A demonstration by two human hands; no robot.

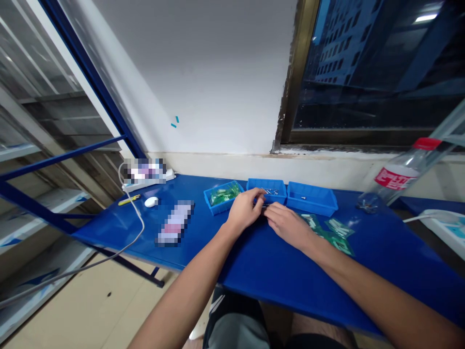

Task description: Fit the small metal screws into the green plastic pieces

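Observation:
My left hand [247, 209] and my right hand [285, 222] meet over the blue table, just in front of the middle blue bin [284, 190]. Both have curled, closed fingers, with the fingertips nearly touching. Something small and dark seems to be between them, too hidden to name. Small shiny metal pieces [271, 192], perhaps screws, lie in the middle bin. To the left stands a blue bin [215, 210] of green-looking plastic bags [224, 194]. The right blue bin [319, 206] holds a tiny metal piece [303, 198]. Clear bags with pale parts [339, 228] lie beside my right forearm.
On the blue table [254, 264] are a blurred-out phone-like object [176, 223], a white mouse-shaped object [151, 201], a yellow cutter-like tool [129, 199] and a power strip [156, 179] with a cable. A red-capped bottle [397, 174] leans at right. Wall and window stand behind.

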